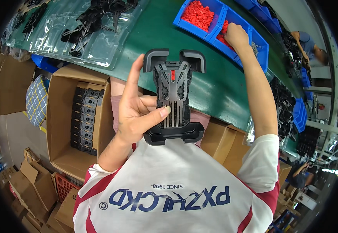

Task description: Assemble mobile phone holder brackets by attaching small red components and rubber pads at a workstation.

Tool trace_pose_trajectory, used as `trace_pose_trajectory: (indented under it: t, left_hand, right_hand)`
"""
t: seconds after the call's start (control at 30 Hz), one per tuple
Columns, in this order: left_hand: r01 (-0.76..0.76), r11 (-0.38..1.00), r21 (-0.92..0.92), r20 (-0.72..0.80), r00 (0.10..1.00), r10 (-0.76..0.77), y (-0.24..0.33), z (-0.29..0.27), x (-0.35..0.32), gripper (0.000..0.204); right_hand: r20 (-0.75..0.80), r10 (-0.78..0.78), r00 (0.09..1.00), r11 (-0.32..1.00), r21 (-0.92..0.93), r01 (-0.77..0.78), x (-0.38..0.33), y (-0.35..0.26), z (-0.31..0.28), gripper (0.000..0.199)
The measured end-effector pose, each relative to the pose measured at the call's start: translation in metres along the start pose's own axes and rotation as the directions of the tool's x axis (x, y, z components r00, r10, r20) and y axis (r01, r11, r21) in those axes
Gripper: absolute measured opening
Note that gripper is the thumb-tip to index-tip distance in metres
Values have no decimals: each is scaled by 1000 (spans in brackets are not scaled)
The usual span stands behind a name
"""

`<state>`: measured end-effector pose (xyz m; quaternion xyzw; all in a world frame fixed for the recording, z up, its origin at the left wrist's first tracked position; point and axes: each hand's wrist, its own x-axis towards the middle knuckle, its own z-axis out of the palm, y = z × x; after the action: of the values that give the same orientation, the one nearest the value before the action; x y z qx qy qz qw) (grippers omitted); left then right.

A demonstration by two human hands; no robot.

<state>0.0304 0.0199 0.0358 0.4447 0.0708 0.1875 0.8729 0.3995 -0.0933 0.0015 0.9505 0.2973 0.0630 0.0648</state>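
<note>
I see the long green surface (215,83) carrying clear plastic trays and blue plastic bins (231,23). My left hand (138,112) has its grip clamped on a black ribbed plastic clamp holder (173,97), raised above the surface edge. My right hand (236,37) reaches into small red plastic parts (222,39); its grip I cannot tell.

Bright, even overhead light with soft shadows. Clear plastic trays (79,35) catch mild glare. Fisheye bending curves the edges; corners fall black.
</note>
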Motion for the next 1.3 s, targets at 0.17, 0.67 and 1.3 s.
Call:
trace_pose_trajectory:
  t: [0.17, 0.67, 1.3]
  left_hand:
    - [11, 1000, -28, 9, 1000, -11, 0, -5, -1, 96]
    - [65, 997, -38, 1, 998, -65, -5, 5, 10, 93]
    - [45, 999, 5, 57, 997, -45, -10, 2, 3, 90]
  right_hand:
    - [-47, 116, 992, 962, 252, -101, -16, -1, -33, 19]
    - [-430, -20, 903, -247, 877, 412, -185, -110, -88, 16]
    - [-597, -464, 655, 409, 511, 756, -185, -107, -107, 17]
